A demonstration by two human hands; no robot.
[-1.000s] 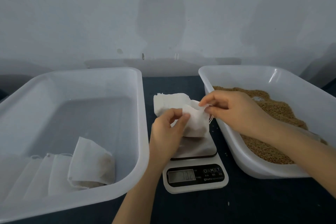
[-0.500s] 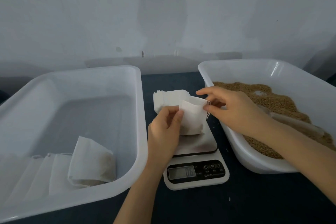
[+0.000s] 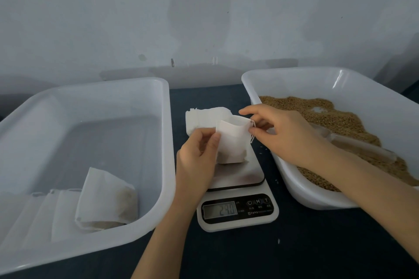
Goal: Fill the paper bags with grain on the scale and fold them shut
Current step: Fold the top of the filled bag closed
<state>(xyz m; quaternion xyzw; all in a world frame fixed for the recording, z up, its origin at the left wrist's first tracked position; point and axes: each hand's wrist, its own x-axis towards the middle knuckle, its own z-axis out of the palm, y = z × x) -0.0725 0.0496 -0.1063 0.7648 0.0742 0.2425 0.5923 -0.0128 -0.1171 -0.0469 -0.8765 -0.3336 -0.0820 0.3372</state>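
Note:
A small white paper bag [image 3: 232, 142] stands upright on the steel plate of a white digital scale [image 3: 238, 206], its mouth held apart. My left hand [image 3: 199, 156] pinches the bag's left rim. My right hand [image 3: 283, 133] pinches the right rim near its drawstring. The scale display shows digits. Behind the bag lies a stack of empty white bags [image 3: 204, 118] on the dark table. Brown grain [image 3: 335, 118] fills the right white tub [image 3: 301, 195], with a clear scoop [image 3: 362, 149] lying in it.
A large white tub [image 3: 163, 142] on the left holds a filled, folded bag [image 3: 106, 199] and several flat bags [image 3: 40, 213] beside it. A pale wall stands close behind. A few stray grains lie on the dark table [image 3: 294, 244].
Both hands have drawn the bag's mouth wider and set it upright on the scale plate. The scale reading has changed.

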